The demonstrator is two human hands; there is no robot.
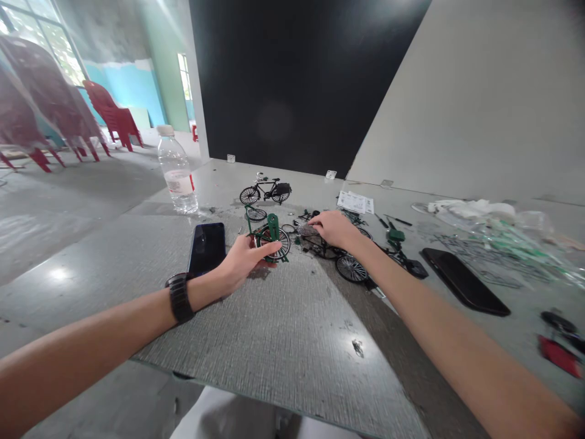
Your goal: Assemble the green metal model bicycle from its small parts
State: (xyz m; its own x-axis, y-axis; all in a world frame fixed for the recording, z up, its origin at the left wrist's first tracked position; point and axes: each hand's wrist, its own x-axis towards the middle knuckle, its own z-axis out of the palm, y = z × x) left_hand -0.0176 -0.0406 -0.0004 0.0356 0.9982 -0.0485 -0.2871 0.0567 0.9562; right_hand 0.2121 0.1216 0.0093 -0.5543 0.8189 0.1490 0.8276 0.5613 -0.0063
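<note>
Green model bicycle (273, 227) in our grip
Our left hand (241, 259) pinches it over the table (274, 329), near the phone (208, 245); our right hand (336, 228) curls over bicycle parts (325, 250), whether gripping any we cannot tell.

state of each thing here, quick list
Green model bicycle: held by left hand, looks incomplete
Black model bicycle: upright, looks assembled
Bottle: upright, capped
Phone: lying flat, unlit
Small parts: scattered around right hand
Paper sheets: lying flat
Black slab: lying flat
Red chairs: stacked
Wristband: worn on left wrist
</note>
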